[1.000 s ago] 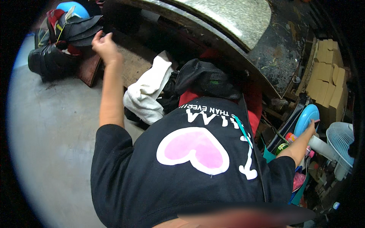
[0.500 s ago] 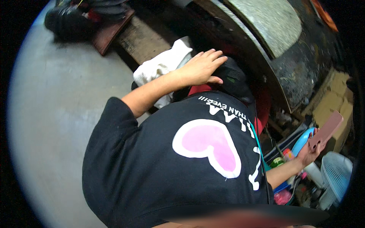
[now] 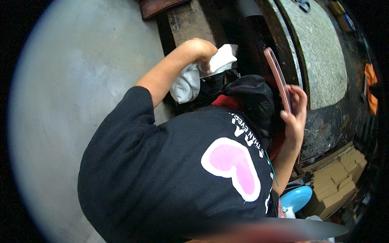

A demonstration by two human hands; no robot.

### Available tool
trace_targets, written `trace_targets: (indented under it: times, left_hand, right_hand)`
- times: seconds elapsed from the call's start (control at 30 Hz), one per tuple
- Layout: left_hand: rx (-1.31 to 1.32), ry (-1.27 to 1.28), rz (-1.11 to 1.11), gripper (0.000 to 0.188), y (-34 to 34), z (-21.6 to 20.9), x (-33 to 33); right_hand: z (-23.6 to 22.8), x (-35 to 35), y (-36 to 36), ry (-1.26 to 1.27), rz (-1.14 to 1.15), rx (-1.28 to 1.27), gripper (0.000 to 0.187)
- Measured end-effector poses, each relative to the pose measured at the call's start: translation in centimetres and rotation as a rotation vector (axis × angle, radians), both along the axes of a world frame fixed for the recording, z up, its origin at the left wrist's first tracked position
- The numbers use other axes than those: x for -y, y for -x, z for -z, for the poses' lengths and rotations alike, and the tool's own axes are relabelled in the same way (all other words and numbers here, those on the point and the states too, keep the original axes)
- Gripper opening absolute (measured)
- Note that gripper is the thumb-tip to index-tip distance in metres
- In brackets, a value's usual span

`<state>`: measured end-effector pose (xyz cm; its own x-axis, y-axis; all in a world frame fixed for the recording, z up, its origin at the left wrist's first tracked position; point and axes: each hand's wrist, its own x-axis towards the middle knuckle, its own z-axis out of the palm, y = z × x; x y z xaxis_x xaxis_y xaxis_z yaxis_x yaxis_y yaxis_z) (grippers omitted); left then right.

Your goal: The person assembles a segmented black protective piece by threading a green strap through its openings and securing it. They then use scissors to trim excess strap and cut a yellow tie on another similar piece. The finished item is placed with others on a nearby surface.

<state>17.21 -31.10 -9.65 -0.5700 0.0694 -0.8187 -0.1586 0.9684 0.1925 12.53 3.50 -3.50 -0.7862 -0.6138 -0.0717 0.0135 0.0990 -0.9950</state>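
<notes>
My right hand (image 3: 295,106) is closed around a pink smartphone (image 3: 277,79), held upright and tilted, its edge toward me. Farther left, my left hand (image 3: 202,52) bends down at the wrist over a white cloth (image 3: 223,59). Its fingers curl onto the fabric and are partly hidden behind the hand. Greyish-white folds of cloth (image 3: 187,85) hang below that hand. Between my two hands, black fabric (image 3: 253,97) covers my lap, with a patch of red (image 3: 229,101) showing by my shirt.
A speckled stone-like slab (image 3: 324,56) lies on a dark worktop to the right, with scissors (image 3: 303,5) at its far end. Cardboard boxes (image 3: 334,182) and a blue round plastic item (image 3: 298,198) sit at lower right. A wooden bench (image 3: 188,22) stands ahead, beside grey floor (image 3: 97,60).
My right hand has brought the phone up and inward from the lower right. My left hand, earlier spread flat above my lap, now curls onto the white cloth. The view has turned rightward.
</notes>
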Motion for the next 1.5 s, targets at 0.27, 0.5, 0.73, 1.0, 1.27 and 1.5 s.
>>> trace_targets:
  times: [0.27, 0.5, 0.73, 1.0, 1.27, 1.5]
  left_hand:
    - [-0.685, -0.152, -0.679, 0.048, -7.9, -9.2, 7.9]
    - [-1.424, 0.170, -0.863, 0.026, -9.0, -16.5, 7.1]
    - [-2.080, 0.562, -0.591, 0.018, -2.0, -11.8, 14.1]
    - [-0.711, 0.228, -0.337, 0.053, -2.2, 8.0, 8.4]
    - [-0.351, -0.042, -0.391, 0.036, -5.2, 2.7, 2.4]
    - [-0.700, -0.099, -0.365, 0.023, -8.1, -5.2, 2.0]
  right_hand:
    - [5.6, 10.4, 6.1, -0.320, -0.262, -0.287, 0.068]
    - [10.3, 21.2, 9.7, -0.563, -0.628, -0.504, 0.070]
    - [15.0, 27.4, 9.4, -0.526, -0.372, -0.258, 0.073]
    - [11.7, 22.3, 12.5, -0.663, -0.265, -0.273, 0.067]
    - [2.3, 10.9, 7.2, -0.541, -0.463, 0.027, 0.053]
    - [0.1, 15.1, -1.1, -0.575, -0.681, -0.096, 0.050]
